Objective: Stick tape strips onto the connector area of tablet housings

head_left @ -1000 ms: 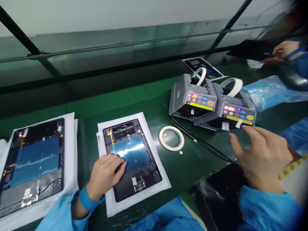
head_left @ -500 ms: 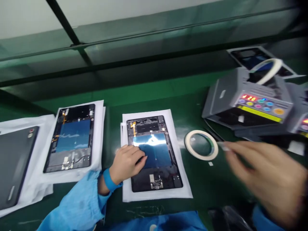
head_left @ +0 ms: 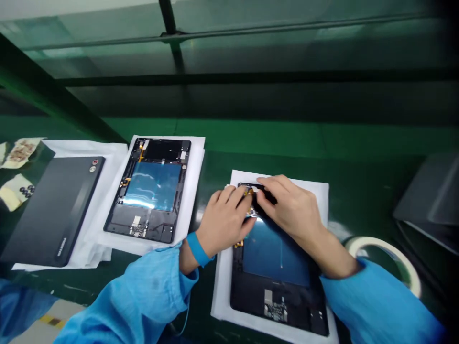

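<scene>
A back-open tablet (head_left: 276, 251) lies on a white sheet (head_left: 222, 296) in front of me, its blue-filmed battery and circuit board showing. My left hand (head_left: 225, 222) rests on its upper left, fingers curled and close together by the orange flex cable (head_left: 248, 191); whatever is under the fingertips is hidden. From the right, my right hand (head_left: 292, 205) reaches over the tablet's top, thumb and fingers bent in a pinch. A small white piece of tape (head_left: 255, 189) shows at its fingertips, by the flex cable.
Left of my hands, a second opened tablet (head_left: 150, 186) lies on white sheets. A closed dark grey tablet (head_left: 53, 210) is further left, near pads holding small dark parts (head_left: 27, 192). A tape roll (head_left: 414, 277) sits beside my right sleeve. A grey machine (head_left: 430, 196) stands at right.
My right hand has moved left from beside the tape roll, with the white piece, to the tablet's top. My left hand has moved up the tablet. The view has swung left.
</scene>
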`<action>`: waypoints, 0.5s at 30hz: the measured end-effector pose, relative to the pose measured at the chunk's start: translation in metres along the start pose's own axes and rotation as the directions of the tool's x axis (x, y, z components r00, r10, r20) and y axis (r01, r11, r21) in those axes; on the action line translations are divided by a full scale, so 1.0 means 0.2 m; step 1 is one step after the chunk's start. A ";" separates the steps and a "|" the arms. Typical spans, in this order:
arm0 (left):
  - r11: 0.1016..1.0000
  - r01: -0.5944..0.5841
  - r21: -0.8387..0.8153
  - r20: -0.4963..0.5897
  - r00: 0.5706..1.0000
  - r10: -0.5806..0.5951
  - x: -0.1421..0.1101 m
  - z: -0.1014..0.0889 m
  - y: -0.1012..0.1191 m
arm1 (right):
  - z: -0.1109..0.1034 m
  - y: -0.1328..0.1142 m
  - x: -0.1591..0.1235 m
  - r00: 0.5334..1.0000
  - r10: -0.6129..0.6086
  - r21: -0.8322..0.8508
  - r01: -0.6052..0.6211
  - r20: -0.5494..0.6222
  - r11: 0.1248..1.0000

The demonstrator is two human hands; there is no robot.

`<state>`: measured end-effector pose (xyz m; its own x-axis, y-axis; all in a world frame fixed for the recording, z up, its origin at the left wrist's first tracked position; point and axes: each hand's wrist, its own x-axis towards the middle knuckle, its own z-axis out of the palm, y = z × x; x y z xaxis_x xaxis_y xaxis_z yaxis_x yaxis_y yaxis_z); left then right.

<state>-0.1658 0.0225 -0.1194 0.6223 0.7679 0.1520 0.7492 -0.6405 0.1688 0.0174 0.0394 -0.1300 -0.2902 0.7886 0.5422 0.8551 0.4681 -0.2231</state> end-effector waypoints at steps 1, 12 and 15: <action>1.000 0.000 -0.004 -0.003 1.000 0.000 0.00 0.00 0.00 | 0.01 0.00 -0.01 1.000 0.000 0.006 0.000 0.003 1.000; 1.000 0.000 -0.011 -0.009 1.000 0.000 -0.02 0.01 0.01 | 0.03 0.02 -0.05 0.998 -0.018 0.023 0.017 0.057 1.000; 1.000 0.000 -0.015 -0.011 1.000 0.000 -0.02 0.02 0.01 | 0.03 0.02 -0.06 0.998 -0.019 0.011 0.019 0.067 1.000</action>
<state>-0.1662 0.0174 -0.1235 0.6198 0.7677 0.1628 0.7455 -0.6408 0.1834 0.0214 0.0346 -0.1416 -0.3348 0.8041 0.4912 0.8448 0.4870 -0.2215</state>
